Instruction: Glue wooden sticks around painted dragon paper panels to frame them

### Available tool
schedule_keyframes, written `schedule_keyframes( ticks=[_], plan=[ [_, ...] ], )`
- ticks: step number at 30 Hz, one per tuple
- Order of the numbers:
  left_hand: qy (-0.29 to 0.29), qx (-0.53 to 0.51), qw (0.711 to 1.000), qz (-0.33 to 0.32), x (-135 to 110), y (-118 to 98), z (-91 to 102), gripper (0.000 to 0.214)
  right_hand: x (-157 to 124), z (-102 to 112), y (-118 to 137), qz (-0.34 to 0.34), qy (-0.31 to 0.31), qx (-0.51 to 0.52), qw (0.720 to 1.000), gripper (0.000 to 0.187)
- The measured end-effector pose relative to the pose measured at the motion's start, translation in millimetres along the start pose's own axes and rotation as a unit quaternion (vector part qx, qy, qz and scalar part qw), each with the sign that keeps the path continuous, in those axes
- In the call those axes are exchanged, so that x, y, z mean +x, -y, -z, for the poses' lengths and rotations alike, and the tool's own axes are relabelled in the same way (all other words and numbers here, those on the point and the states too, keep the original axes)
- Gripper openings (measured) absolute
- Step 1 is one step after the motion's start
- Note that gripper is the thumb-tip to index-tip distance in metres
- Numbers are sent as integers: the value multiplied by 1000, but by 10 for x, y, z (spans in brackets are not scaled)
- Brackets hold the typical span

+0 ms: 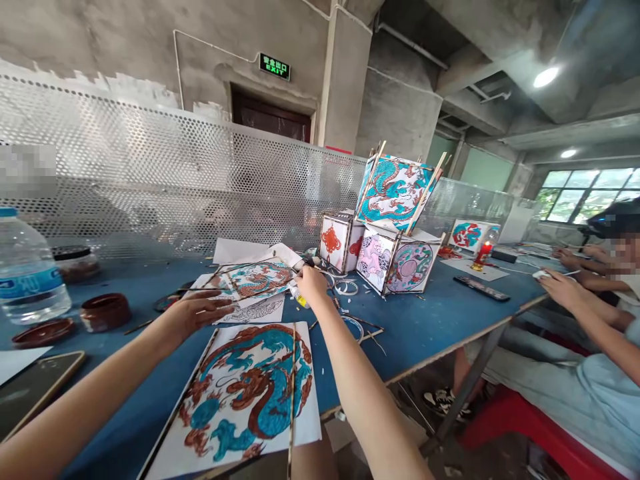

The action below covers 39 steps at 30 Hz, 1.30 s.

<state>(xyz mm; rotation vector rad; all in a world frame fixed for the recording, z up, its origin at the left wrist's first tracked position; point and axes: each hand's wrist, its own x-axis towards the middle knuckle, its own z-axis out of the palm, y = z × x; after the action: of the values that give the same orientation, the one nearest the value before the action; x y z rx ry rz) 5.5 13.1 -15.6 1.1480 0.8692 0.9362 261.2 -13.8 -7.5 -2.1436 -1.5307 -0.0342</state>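
My left hand (193,319) lies with its fingers stretched out over the near left corner of a small framed dragon painting (260,280). A thin dark stick (197,291) runs just above those fingers. My right hand (311,288) is closed at the painting's right end; what its fingers grip is hidden. Just below it shows a small white-and-yellow object (299,297). Under the frame lies a sheet with a black line drawing (257,311). Nearest me, a large teal-and-brown dragon painting (255,387) with thin sticks along it overhangs the table's front edge.
Painted box lanterns (395,193) are stacked at the table's back. White tape rolls (347,287) and stick scraps lie nearby. A water bottle (33,273), brown paint jar (105,311) and phone (40,390) stand left. A remote control (481,289) and a seated person's hands (563,290) are right.
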Motion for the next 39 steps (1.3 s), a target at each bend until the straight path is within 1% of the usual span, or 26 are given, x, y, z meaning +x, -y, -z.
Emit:
schedule_keyframes(
  ticks=[5,12,15,19,23,27,31,36,39],
  plan=[
    [0,-5,1000,2,-25,-2,-3,32,-3,-16,-2,1,11,-5,1000,20],
    [2,-5,1000,12,-44,4,-17,34,1,-107,-20,40,11,-7,999,15],
    [-11,0,1000,15,-47,4,-26,34,23,-164,-35,49,22,3,999,13],
    [0,-5,1000,12,-50,4,-32,35,55,-232,-52,79,39,20,996,10],
    [-5,-4,1000,10,-60,-2,-44,35,70,-270,-65,92,51,36,994,9],
    [-10,-6,1000,14,-71,-10,-50,35,69,-272,-73,90,43,50,994,7],
    [-11,-9,1000,15,-76,-5,-46,33,54,-244,-67,82,32,53,995,9],
    [-10,-7,1000,17,-65,2,-42,35,35,-208,-45,45,4,46,998,18],
    [-17,3,1000,24,-55,0,-40,36,33,-203,-31,27,11,43,999,20]
  ],
)
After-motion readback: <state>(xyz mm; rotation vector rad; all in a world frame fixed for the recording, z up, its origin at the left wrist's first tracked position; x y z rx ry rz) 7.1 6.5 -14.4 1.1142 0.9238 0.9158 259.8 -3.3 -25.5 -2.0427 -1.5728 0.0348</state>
